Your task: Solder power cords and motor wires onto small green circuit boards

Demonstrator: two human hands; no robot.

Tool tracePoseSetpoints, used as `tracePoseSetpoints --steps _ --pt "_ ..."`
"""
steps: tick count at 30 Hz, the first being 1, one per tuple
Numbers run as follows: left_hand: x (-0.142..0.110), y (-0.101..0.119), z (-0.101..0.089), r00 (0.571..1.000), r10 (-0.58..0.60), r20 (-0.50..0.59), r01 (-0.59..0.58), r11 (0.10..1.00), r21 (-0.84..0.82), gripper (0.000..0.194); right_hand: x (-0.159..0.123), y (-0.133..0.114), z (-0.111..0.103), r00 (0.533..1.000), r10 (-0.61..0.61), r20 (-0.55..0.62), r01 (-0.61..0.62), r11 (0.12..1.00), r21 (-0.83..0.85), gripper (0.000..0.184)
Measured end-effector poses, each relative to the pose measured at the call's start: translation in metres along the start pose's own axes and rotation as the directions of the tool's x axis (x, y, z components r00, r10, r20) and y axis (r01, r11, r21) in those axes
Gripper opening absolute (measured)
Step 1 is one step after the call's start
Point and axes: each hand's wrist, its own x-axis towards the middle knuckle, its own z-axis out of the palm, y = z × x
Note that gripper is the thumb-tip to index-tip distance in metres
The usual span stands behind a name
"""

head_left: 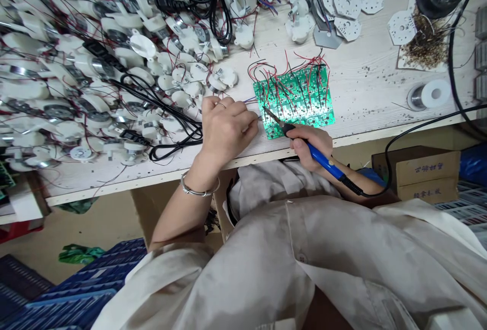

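Green board [317,115]: appearing part-wired; wires [318,60] occupying far side, near side showing few. Right hand [316,143]: gripping soldering iron [325,160]. Left hand [230,126]: curling, grasp unclear.

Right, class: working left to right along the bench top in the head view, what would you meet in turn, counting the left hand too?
Heap of white wired parts → left hand → green circuit board → spool of silvery wire.

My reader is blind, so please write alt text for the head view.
A person's right hand holds a blue-handled soldering iron over a green rectangular circuit board with red and black wires. The left hand is beside the board; white plastic parts lie heaped farther left.
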Motion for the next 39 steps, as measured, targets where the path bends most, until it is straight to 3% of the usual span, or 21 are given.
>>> tracePoseSetpoints --steps 3,9,14,20,24,27,31,35,39 --pt "0.001 0.0 -0.001 0.999 -0.029 0.044 0.032 0.998 -0.059 0.023 0.002 -0.001 0.003 0.987 -0.133 -0.089 0.137 0.989 0.049 0.017" --pt "0.001 -0.001 -0.004 0.997 -0.035 0.074 0.042 0.995 -0.09 0.023 0.004 -0.001 0.008 0.983 -0.13 -0.127 0.141 0.987 0.082 0.019" --pt "0.004 -0.001 -0.005 0.991 -0.035 0.129 0.045 0.996 -0.08 0.026 0.007 0.001 0.012 0.96 -0.188 -0.209 0.192 0.981 -0.005 0.025" --pt "0.003 0.001 -0.012 0.987 0.007 0.163 0.005 0.997 -0.075 0.027 0.009 0.003 -0.012 0.954 -0.223 -0.198 0.194 0.969 -0.155 0.034" --pt "0.01 -0.007 -0.024 0.974 0.11 0.198 -0.068 0.975 -0.211 0.026 0.006 0.015 -0.026 0.948 -0.221 -0.227 0.171 0.96 -0.22 0.041" --pt "0.042 -0.027 -0.027 0.988 0.047 0.146 -0.009 0.968 -0.249 0.03 0.005 0.022 -0.026 0.946 -0.199 -0.256 0.151 0.969 -0.197 0.041" --pt "0.121 -0.072 -0.004 0.994 -0.101 0.034 0.105 0.985 -0.134 0.021 0.004 0.021 -0.022 0.946 -0.215 -0.242 0.152 0.955 -0.255 0.038" --pt "0.185 -0.101 0.03 0.993 0.028 0.112 -0.028 1.0 -0.006 0.008 0.003 0.019 -0.021 0.934 -0.232 -0.274 0.139 0.938 -0.319 0.035" --pt "0.205 -0.116 0.039 0.977 0.067 0.201 -0.09 0.99 0.106 0.019 0.002 0.019 -0.02 0.927 -0.245 -0.285 0.147 0.935 -0.324 0.036"
